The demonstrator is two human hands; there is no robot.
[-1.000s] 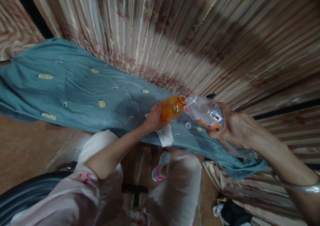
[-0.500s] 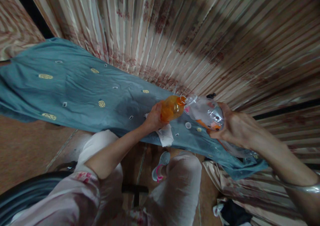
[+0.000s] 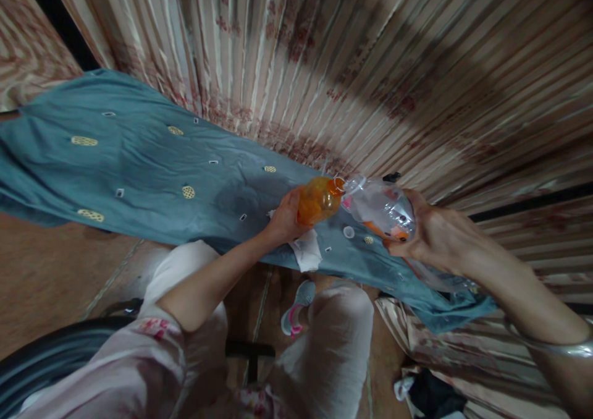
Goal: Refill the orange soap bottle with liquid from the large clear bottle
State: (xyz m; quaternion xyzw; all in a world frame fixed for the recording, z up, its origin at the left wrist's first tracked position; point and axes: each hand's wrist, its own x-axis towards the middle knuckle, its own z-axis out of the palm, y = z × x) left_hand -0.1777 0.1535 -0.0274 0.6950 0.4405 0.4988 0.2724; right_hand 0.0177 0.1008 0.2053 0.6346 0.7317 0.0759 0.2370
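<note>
- A pleated curtain point(image 3: 259, 54) hangs at the far side.
- A teal cloth point(image 3: 152, 165) lies before it.
- The right hand point(image 3: 430, 230) wraps a clear bottle point(image 3: 377, 199) over the cloth, neck leftward.
- The left hand point(image 3: 285, 219) clasps an orange bottle point(image 3: 319, 203), its mouth beside the clear one's.
- A white scrap point(image 3: 307, 253) lies at the near edge.

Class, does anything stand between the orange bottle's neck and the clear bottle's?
Nothing visible does. The left hand holds the orange bottle, the right hand the clear plastic bottle, necks close together; contact is unclear.
</note>
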